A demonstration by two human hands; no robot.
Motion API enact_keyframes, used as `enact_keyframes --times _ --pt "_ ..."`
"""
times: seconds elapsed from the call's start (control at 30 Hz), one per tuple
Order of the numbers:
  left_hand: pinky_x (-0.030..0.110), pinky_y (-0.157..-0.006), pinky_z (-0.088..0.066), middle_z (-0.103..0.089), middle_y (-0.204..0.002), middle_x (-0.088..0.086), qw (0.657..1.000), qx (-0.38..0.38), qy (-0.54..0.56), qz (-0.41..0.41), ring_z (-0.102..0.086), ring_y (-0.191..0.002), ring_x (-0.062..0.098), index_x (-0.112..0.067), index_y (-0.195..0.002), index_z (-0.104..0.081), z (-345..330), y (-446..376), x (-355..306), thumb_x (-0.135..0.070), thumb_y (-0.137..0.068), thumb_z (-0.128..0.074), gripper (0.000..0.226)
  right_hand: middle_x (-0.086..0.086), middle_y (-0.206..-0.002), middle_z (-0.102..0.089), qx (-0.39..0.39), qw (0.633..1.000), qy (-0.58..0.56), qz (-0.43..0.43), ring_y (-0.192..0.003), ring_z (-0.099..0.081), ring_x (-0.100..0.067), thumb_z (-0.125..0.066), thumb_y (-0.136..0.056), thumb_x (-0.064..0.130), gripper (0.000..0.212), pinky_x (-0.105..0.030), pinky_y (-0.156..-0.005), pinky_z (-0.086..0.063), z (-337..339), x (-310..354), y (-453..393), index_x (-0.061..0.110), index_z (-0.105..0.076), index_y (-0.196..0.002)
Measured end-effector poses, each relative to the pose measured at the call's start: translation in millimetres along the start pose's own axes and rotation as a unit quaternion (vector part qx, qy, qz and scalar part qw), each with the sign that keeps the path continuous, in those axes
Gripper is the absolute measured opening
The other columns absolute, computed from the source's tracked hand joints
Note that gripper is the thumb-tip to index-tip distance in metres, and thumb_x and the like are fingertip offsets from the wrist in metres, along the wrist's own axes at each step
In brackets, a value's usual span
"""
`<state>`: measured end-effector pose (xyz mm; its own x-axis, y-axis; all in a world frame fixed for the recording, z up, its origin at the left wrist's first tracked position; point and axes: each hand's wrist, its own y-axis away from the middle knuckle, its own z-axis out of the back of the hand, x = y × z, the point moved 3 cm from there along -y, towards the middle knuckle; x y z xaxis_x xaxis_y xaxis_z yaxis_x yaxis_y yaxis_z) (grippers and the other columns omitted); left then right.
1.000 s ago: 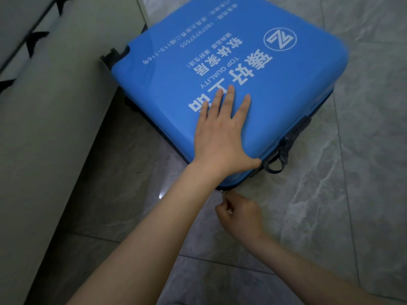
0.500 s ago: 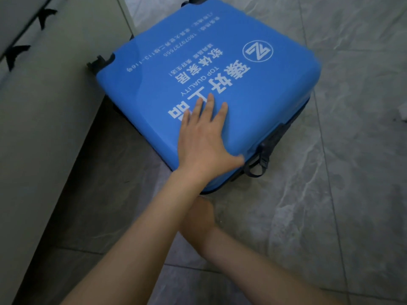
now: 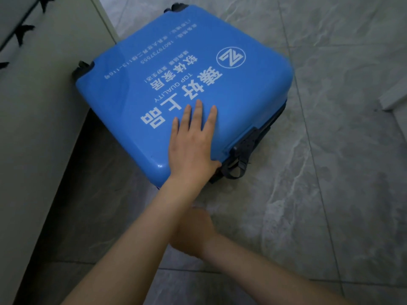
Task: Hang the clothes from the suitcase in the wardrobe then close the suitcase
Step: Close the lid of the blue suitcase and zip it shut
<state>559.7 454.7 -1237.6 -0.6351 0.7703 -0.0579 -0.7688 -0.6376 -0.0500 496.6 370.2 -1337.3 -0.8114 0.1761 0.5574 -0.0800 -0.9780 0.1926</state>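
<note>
Fingers (image 3: 199, 111) of my left hand (image 3: 191, 146) stay splayed flat on blue hard-shell suitcase (image 3: 176, 73), gripping nothing; right hand (image 3: 193, 232) slid under forearm w/ zipper, grip hidden, can't tell. Closing nearly done, I reckon.

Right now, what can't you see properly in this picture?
Head view only:
- Right hand: fingers hidden behind the left forearm, so its grip is unclear.
- Zipper at the blue suitcase near corner: covered by the left hand and wrist.
- Inside the suitcase: lid is down.
- Wardrobe: cut off by the left edge.
</note>
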Motion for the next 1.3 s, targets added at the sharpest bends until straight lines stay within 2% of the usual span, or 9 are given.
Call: enact_keyframes --times 0.1,0.23,0.33,0.43,0.63,0.73,1.0,1.13,1.3 --pt "0.039 -0.116 -0.005 -0.005 -0.158 0.004 1.000 -0.003 0.008 -0.001 -0.006 -0.145 0.025 -0.025 -0.149 -0.008 5 2 7 -0.044 -0.063 -0.079 0.113 -0.005 -0.073 -0.064 -0.093 0.953 -0.216 -0.193 -0.069 -0.060 -0.023 -0.046 -0.087 0.023 0.019 -0.029 -0.062 -0.042 15 -55 16 0.025 -0.053 -0.070" --pt "0.038 -0.116 -0.004 -0.005 -0.158 0.003 1.000 0.011 0.001 -0.004 -0.006 -0.145 0.024 -0.025 -0.149 -0.008 9 9 8 -0.045 -0.062 -0.079 0.114 -0.012 -0.086 -0.057 -0.234 0.684 -0.591 -0.358 -0.068 -0.057 -0.024 -0.049 -0.091 0.004 0.014 -0.035 -0.059 -0.050 40 -118 29 0.018 -0.048 -0.089" --pt "0.039 -0.116 -0.006 -0.008 -0.157 0.008 1.000 0.012 -0.023 0.012 -0.008 -0.144 0.027 -0.022 -0.149 -0.010 10 12 2 -0.039 -0.066 -0.078 0.109 -0.011 -0.103 -0.056 -0.299 0.586 -0.677 -0.329 -0.076 -0.061 -0.022 -0.051 -0.092 0.004 0.028 -0.029 -0.055 -0.056 64 -132 25 0.010 -0.044 -0.118" --pt "0.046 -0.113 -0.022 -0.030 -0.151 0.014 0.992 -0.085 -0.084 -0.044 -0.030 -0.139 0.031 -0.018 -0.145 -0.031 6 25 -24 -0.013 -0.077 -0.062 0.075 -0.016 -0.106 -0.056 -0.311 0.583 -0.679 -0.319 -0.071 -0.059 -0.018 -0.048 -0.092 -0.001 0.038 -0.018 -0.046 -0.051 74 -129 23 0.002 -0.043 -0.129" --pt "0.044 -0.106 -0.036 -0.039 -0.146 0.009 0.962 -0.142 -0.216 -0.093 -0.040 -0.131 0.036 -0.027 -0.141 -0.038 -18 31 -31 -0.012 -0.091 -0.033 0.053 -0.022 -0.110 -0.056 -0.299 0.574 -0.690 -0.326 -0.078 -0.058 -0.026 -0.048 -0.090 -0.005 0.038 -0.034 -0.065 -0.048 72 -124 24 -0.004 -0.045 -0.128" --pt "0.048 -0.105 -0.036 -0.038 -0.146 0.016 0.963 -0.153 -0.210 -0.067 -0.039 -0.130 0.043 -0.026 -0.142 -0.037 -19 29 -29 -0.009 -0.092 -0.037 0.053 -0.022 -0.110 -0.055 -0.295 0.596 -0.671 -0.328 -0.084 -0.056 -0.029 -0.048 -0.092 -0.003 0.035 -0.034 -0.063 -0.047 75 -123 26 -0.005 -0.046 -0.126" --pt "0.048 -0.095 -0.044 -0.045 -0.139 0.021 0.979 -0.154 -0.113 -0.063 -0.049 -0.121 0.044 -0.014 -0.134 -0.050 1 26 -32 -0.005 -0.068 -0.067 0.070 -0.018 -0.089 -0.059 -0.261 0.633 -0.665 -0.298 -0.059 -0.053 -0.018 -0.050 -0.092 0.000 0.033 -0.022 -0.045 -0.046 85 -118 20 -0.007 -0.050 -0.124" --pt "0.044 -0.095 -0.043 -0.054 -0.131 0.017 0.968 -0.217 -0.072 -0.102 -0.056 -0.112 0.037 -0.010 -0.126 -0.057 38 3 -36 -0.001 -0.065 -0.068 0.063 -0.004 -0.072 -0.054 -0.265 0.602 -0.690 -0.302 -0.048 -0.050 -0.008 -0.052 -0.091 0.000 0.028 -0.017 -0.039 -0.043 91 -121 14 0.000 -0.053 -0.119" --pt "0.046 -0.112 -0.024 -0.049 -0.136 0.010 0.990 -0.114 -0.012 -0.085 -0.041 -0.129 0.031 -0.015 -0.125 -0.056 43 -28 -48 -0.032 -0.071 -0.074 0.059 -0.002 -0.078 -0.060 -0.234 0.520 -0.758 -0.316 -0.062 -0.053 -0.012 -0.049 -0.091 0.005 0.019 -0.021 -0.052 -0.042 97 -123 9 0.013 -0.058 -0.105"
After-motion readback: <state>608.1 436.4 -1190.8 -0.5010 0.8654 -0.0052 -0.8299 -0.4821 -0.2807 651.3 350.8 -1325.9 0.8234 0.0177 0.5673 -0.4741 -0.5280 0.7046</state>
